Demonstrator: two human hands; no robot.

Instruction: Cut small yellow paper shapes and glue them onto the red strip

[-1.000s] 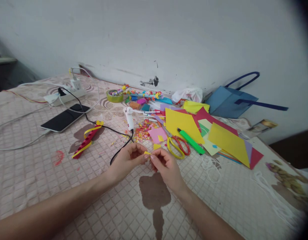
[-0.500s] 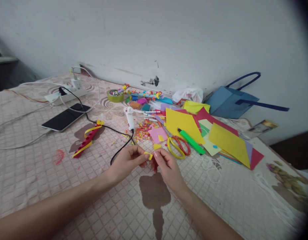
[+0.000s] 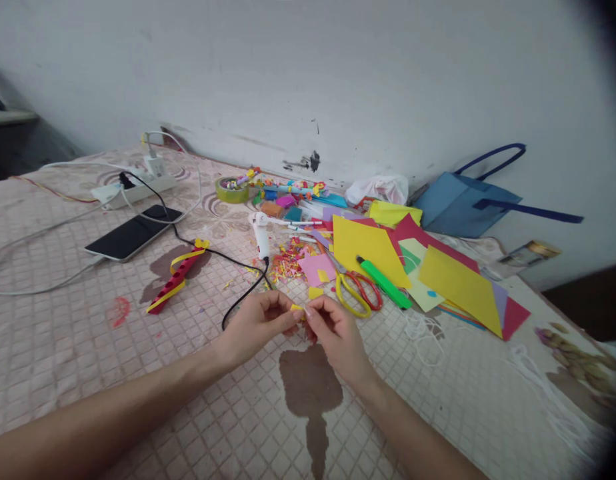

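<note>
The left forearm is reaching in from the lower left, and the left hand (image 3: 261, 323) is curling its fingers, pinching a small yellow paper piece (image 3: 297, 308) between thumb and forefinger. The piece is sitting between the two hands, above the table. The right hand (image 3: 341, 337) is coming in from the lower right, its thumb and forefinger narrowing to a pinch at the paper's right edge; whether they are gripping it cannot be told.

At far left, a white power strip (image 3: 138, 192) is carrying plugs and cables. A dark-screened phone (image 3: 135, 233) is lying nearer, followed by a red strip with yellow ribbon (image 3: 175, 283). A roll of tape (image 3: 233, 192) is resting farther back. A black cord (image 3: 233, 260) is running to a white handheld device (image 3: 261, 237) and bending just beside the left hand. Coloured scraps (image 3: 288, 259) are lying beyond the hands, and a yellow square (image 3: 315, 293) is lying just past the fingertips. Scissors (image 3: 353, 293) are occupying the space beyond the right hand, a green cutter (image 3: 385, 283) adjoining. Coloured sheets are overlapping farther right, with a blue bag (image 3: 471, 203) leaning behind.

A grid-patterned cloth (image 3: 223, 413) is covering the table and showing a brown patch (image 3: 311, 383) below the hands. A pale wall (image 3: 288, 80) is bearing dark marks.
</note>
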